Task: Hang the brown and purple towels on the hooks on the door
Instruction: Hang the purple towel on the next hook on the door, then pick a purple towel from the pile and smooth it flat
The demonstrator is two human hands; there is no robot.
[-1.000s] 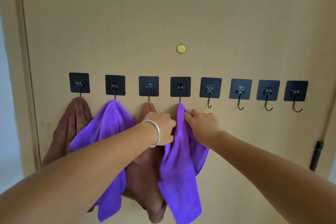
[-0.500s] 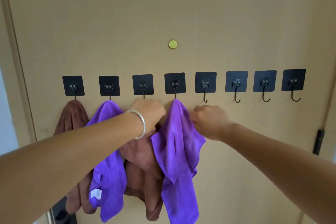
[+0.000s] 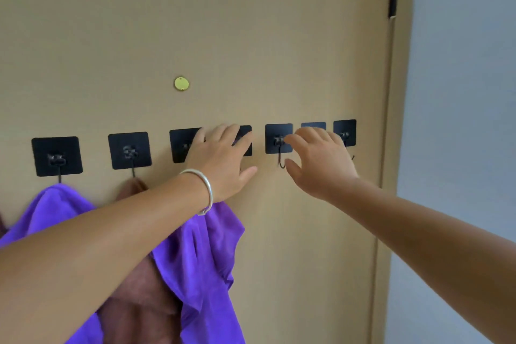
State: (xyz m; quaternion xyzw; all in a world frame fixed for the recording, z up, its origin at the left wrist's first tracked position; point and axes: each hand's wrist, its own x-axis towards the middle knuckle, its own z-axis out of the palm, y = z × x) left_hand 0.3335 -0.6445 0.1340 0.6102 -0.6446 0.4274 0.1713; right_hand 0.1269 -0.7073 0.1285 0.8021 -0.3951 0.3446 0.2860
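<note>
Both hands hover open before bare hooks.

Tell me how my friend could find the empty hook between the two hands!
Look at the tan door and find the row of black square pads across its middle. Go to the pad between the left hand and the right hand; the empty hook hangs under it. It is a thin bare black hook, while hooks further left hold purple and brown towels.

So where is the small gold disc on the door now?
In the head view, the gold disc sits on the door left of centre, above the row of black hook plates and the left hand.
</note>
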